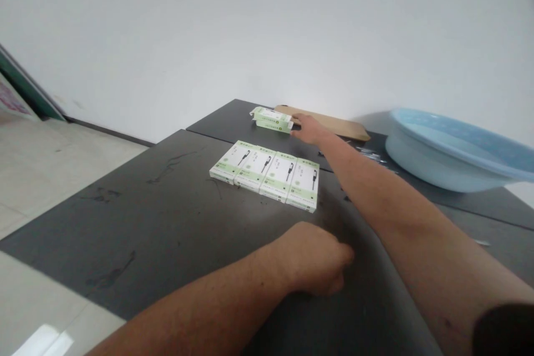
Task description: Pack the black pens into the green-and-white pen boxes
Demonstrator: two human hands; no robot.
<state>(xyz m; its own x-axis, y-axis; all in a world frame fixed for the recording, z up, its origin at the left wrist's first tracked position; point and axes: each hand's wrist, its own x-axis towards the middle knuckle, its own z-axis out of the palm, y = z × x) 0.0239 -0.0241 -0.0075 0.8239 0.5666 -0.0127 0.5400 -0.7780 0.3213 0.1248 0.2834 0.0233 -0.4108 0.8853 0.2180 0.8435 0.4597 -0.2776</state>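
Note:
My right hand point(308, 128) reaches to the back of the dark table, with thumb and fingers closed at the right end of small white-and-green cardboard boxes point(272, 120). At least two boxes seem stacked there, and a flap stands out at their left end. My left hand point(319, 260) is curled into a loose fist low over the near part of the table; its palm side is hidden. Between the hands, several matching flat boxes point(267, 173) lie side by side in a row, each printed with a black pen-like device.
A brown cardboard piece point(334, 124) lies against the wall behind my right hand. Small shiny pieces point(371, 154) are scattered by a large light-blue basin point(442, 158) at the right. A seam crosses the dark table point(137, 217); its left edge drops to a tiled floor.

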